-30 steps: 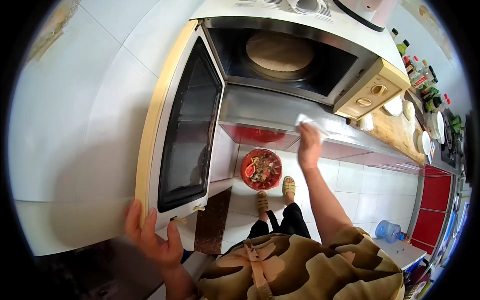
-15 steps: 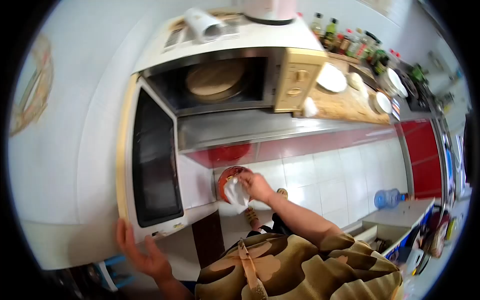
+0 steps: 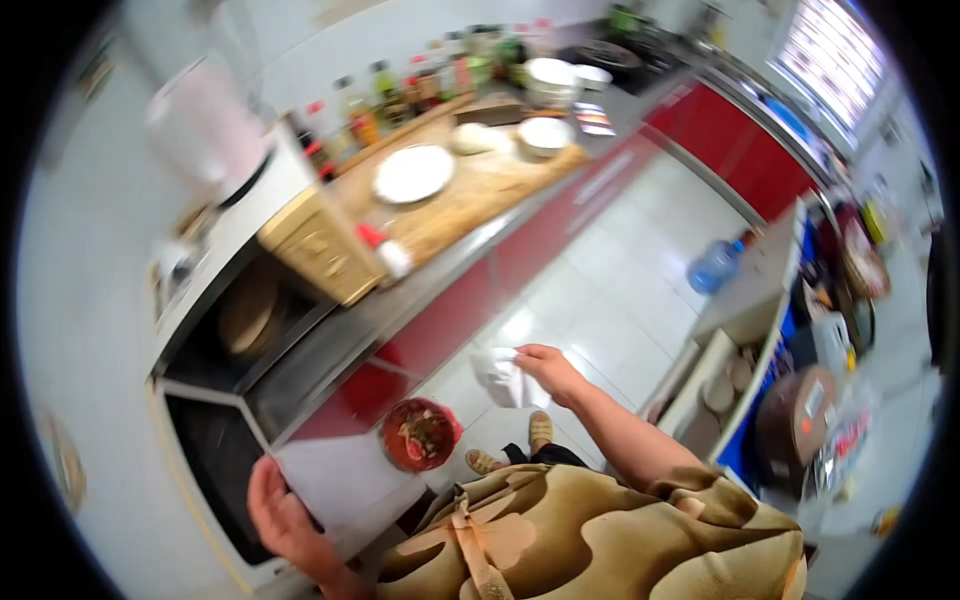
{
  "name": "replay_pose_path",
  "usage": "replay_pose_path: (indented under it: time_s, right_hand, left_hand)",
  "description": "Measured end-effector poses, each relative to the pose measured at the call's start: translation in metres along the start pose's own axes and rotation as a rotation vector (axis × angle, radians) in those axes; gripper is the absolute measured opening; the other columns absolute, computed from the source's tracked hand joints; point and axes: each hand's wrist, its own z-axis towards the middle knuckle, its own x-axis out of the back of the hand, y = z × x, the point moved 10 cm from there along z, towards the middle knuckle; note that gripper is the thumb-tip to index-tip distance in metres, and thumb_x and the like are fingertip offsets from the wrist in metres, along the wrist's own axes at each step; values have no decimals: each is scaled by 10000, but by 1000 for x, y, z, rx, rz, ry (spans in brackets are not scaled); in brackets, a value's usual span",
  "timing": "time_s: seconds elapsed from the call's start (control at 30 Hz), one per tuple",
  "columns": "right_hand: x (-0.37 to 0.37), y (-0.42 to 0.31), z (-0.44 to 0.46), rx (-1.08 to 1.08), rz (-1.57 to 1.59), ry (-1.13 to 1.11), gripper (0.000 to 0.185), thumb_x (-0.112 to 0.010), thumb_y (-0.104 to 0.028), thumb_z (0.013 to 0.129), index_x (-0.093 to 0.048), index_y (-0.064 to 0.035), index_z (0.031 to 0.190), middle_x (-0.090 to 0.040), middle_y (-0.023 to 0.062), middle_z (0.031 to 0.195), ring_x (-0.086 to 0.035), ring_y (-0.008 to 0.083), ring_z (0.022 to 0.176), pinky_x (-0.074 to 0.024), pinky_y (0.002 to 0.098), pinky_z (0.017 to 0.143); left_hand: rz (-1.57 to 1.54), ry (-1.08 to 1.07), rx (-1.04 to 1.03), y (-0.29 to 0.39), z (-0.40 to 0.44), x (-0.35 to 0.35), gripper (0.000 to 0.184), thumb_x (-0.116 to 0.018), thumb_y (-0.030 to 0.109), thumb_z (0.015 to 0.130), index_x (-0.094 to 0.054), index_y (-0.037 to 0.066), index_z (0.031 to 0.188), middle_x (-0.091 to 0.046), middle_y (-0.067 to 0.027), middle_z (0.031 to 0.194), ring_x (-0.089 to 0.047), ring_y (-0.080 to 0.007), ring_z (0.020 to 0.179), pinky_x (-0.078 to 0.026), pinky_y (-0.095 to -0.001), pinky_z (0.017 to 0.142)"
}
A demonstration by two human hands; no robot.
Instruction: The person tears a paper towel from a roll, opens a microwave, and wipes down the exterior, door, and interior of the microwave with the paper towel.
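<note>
My right hand (image 3: 553, 376) pinches a limp white cloth (image 3: 508, 380), which hangs over the floor in front of the counter. Whether it is fabric or paper I cannot tell. Low at the left, my left hand (image 3: 288, 515) has its fingers stretched out by the edge of the microwave door (image 3: 210, 470); its exact contact is blurred. The door stands open. Inside the microwave (image 3: 300, 330) sits a round, light brown item (image 3: 250, 318). A red bin (image 3: 420, 435) holding scraps stands on the floor between my hands.
On the counter are a wooden board (image 3: 480, 205), a white plate (image 3: 413, 174), a pale lump of dough (image 3: 480, 139) and a bowl (image 3: 546, 136). Several bottles line the wall. A water jug (image 3: 715, 267) and a cluttered shelf unit (image 3: 750, 320) stand at right.
The view has swung right along the counter. My right hand has moved the white cloth from over the bin to its right side. My left hand stays by the open microwave door.
</note>
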Motion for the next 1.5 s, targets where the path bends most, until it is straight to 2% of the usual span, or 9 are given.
replay_pose_path:
  time_s: [0.17,0.33,0.37,0.4,0.5,0.83,1.13,1.4,1.5]
  right_hand:
    - [12,-48,-55,18,184,-216,342,-584,-177,926,-574,16,1209,-645,90,1058,-619,150,909,-512,307,789]
    - [44,-90,-101,260,224,-267,282,-594,-176,933,-594,-17,1166,-645,32,1030,-589,102,941,-475,278,858]
    - [60,-91,-107,270,228,-226,278,-590,-174,935,-596,-15,1162,-644,34,1032,-588,105,945,-474,279,863]
    - [77,-91,-114,279,229,-184,274,-587,-172,936,-598,-13,1159,-644,35,1034,-588,108,948,-473,279,868]
    - [133,-90,-138,303,229,-44,262,-592,-145,928,-608,-20,1158,-643,37,1041,-588,111,947,-473,283,875]
    - [232,-41,-184,330,401,371,227,-635,-105,893,-635,-39,1110,-645,20,994,-583,89,895,-473,238,799]
    - [267,-45,-222,285,232,750,200,-638,-117,874,-656,-37,1056,-670,38,887,-609,102,799,-499,258,711]
    - [349,-60,-411,520,-85,1697,423,-638,-76,851,-553,-34,1263,-601,-9,762,-537,62,629,-461,225,593]
    - [374,-66,-496,399,-147,1987,587,-663,-94,815,-451,-32,1359,-618,37,714,-573,106,624,-481,265,616]
  left_hand:
    - [-72,-750,363,-55,-25,-220,810,-599,9,783,-236,97,1501,-342,-149,1486,-429,-281,1289,-331,-405,1054]
    - [-425,-1210,694,-57,-108,-352,798,-683,72,801,-246,4,1466,-571,-147,1257,-559,-218,1131,-450,-340,942]
    - [-514,-1136,702,-49,-113,-370,587,-672,47,818,-423,-17,1346,-635,-114,1119,-615,-166,980,-493,-290,850]
    - [-514,-1167,697,-54,-117,-382,587,-672,47,818,-423,-17,1346,-635,-114,1119,-615,-166,980,-493,-290,850]
    - [-479,-1188,806,-64,-127,-410,122,-616,28,870,-588,23,988,-658,-69,955,-626,-132,830,-516,-282,790]
    - [-383,-1400,718,-33,-171,-495,110,-588,83,908,-529,46,993,-631,-48,891,-600,-108,780,-504,-261,729]
    - [-418,-1648,610,-39,-178,-552,157,-629,122,908,-522,46,994,-634,-52,932,-599,-98,795,-500,-248,725]
    - [-299,-1736,584,-64,-178,-592,244,-588,43,890,-594,-20,1126,-660,-53,970,-616,-111,819,-503,-249,733]
    - [-216,-1729,584,-64,-186,-598,193,-576,44,894,-623,-21,1070,-662,-48,940,-614,-106,808,-502,-248,728]
